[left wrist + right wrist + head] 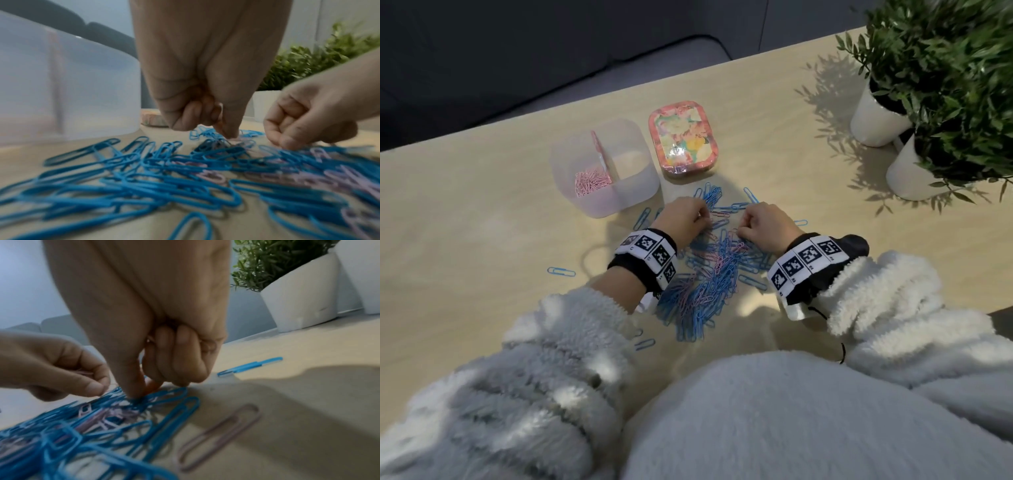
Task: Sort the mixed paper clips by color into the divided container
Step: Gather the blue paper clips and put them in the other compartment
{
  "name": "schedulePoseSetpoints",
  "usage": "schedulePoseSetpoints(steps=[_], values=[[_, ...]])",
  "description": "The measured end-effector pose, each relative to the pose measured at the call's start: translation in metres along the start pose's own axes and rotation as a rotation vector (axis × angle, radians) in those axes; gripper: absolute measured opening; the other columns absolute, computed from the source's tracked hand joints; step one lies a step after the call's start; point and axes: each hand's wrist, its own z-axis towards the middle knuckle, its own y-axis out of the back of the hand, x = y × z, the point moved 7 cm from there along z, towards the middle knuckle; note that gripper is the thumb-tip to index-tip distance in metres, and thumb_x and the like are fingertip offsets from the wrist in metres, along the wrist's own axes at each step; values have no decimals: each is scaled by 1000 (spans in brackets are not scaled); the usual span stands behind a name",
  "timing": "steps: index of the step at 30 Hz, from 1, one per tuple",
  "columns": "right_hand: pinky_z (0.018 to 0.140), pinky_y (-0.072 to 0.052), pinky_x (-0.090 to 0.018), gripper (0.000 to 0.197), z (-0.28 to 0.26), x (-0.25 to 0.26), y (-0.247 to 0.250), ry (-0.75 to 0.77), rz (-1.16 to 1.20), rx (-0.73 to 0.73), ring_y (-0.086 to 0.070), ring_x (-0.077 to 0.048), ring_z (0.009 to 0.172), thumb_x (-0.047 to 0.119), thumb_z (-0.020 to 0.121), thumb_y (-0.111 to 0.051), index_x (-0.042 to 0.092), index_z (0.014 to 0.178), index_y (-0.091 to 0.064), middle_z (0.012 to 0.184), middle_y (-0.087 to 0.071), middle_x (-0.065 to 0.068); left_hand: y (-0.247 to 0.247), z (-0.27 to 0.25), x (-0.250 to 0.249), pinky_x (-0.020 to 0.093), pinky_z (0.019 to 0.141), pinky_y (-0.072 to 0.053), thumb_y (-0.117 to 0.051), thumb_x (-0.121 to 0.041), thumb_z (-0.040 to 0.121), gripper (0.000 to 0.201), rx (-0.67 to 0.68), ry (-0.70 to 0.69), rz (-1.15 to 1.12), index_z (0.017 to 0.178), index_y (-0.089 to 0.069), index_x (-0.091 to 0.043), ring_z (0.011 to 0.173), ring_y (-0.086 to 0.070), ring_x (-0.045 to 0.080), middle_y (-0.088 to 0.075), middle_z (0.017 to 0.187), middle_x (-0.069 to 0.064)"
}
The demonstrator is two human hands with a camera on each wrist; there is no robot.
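A mixed pile of blue and pink paper clips (709, 274) lies on the table in front of me. Both hands work at its far end with curled fingers. My left hand (702, 219) presses a fingertip down beside a pink clip (236, 138), and the right wrist view shows a pink clip (82, 372) pinched in its fingers. My right hand (743, 228) pinches into the blue clips (144, 391) with thumb and forefinger, and a bit of pink (150, 339) shows inside its curled fingers. The translucent divided container (640, 192) stands back left, with pink clips (590, 183) in its left compartment.
A floral tin (683, 137) sits right of the container. Two white plant pots (876, 120) with leafy plants stand at the back right. Stray blue clips (561, 271) lie left of the pile, and a single pink clip (220, 438) lies to its right.
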Motion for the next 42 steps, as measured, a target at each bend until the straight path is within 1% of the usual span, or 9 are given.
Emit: schedulePoseSetpoints(steps=[4, 7, 15, 19, 24, 27, 29, 34, 42], values=[[57, -41, -27, 21, -1, -10, 1, -30, 136, 80, -51, -9, 54, 6, 81, -57, 11, 61, -54, 59, -55, -4, 11, -9, 18, 30, 57, -29, -41, -19, 92, 23, -25, 135, -305, 72, -46, -11, 63, -38, 18, -45, 70, 3], [36, -18, -13, 33, -5, -19, 4, -191, 785, 54, -28, -8, 28, 3, 85, -46, 8, 52, -43, 34, -36, 3, 6, -14, 26, 27, 50, -19, -35, -12, 88, 32, 73, 285, -772, 56, -32, -17, 50, -24, 14, -37, 53, -1], [30, -24, -13, 20, -3, -7, 8, -279, 1524, 185, -37, -7, 36, 4, 83, -31, 8, 79, -50, 51, -49, 2, -1, -26, 28, 18, 38, -20, -32, -15, 87, 32, 202, 328, -1112, 61, -50, -13, 41, -30, 7, -44, 47, -6], [33, -26, -12, 25, 1, -7, -1, -286, 1032, 133, -41, -10, 31, 18, 89, -51, 7, 68, -56, 45, -55, 1, -2, -23, 29, 16, 37, -21, -39, -38, 95, 47, 133, 327, -973, 54, -42, -17, 37, -29, 7, -40, 42, -8], [63, -42, -27, 28, 21, -2, 7, -117, 262, -95, -47, -22, 60, 14, 85, -51, 12, 57, -50, 60, -50, -11, -5, -17, 20, 9, 44, -33, -37, -22, 99, 37, 70, 147, -536, 84, -65, -3, 47, -42, 2, -48, 59, -4], [81, -52, -36, 19, 26, 6, 12, -73, 223, -155, -61, -27, 85, 17, 86, -54, 10, 80, -71, 90, -70, -13, -8, -16, 15, 8, 62, -41, -37, -12, 97, 31, 65, 118, -483, 98, -64, 2, 67, -50, 11, -57, 73, 0], [84, -51, -36, 17, 27, 13, 10, -23, 180, -132, -62, -24, 92, 17, 85, -58, 12, 90, -73, 100, -72, -9, -12, -16, 12, 26, 78, -44, -44, -16, 95, 24, 71, 84, -402, 96, -64, -3, 80, -54, 17, -62, 86, 6], [71, -46, -30, 6, 27, 25, 3, 49, 28, -99, -59, -19, 85, 25, 76, -68, 20, 80, -69, 89, -68, -2, -12, -19, 0, 29, 74, -42, -62, -21, 84, 12, 2, -62, -124, 91, -65, -12, 80, -53, 18, -64, 91, 7], [55, -35, -29, 20, 27, 22, -1, 9, 261, 69, -41, -16, 55, 9, 84, -49, 7, 65, -52, 66, -51, -12, -6, -27, 4, 31, 68, -45, -47, -19, 92, 17, -55, -108, -58, 88, -55, -5, 75, -54, 21, -60, 85, 8]])
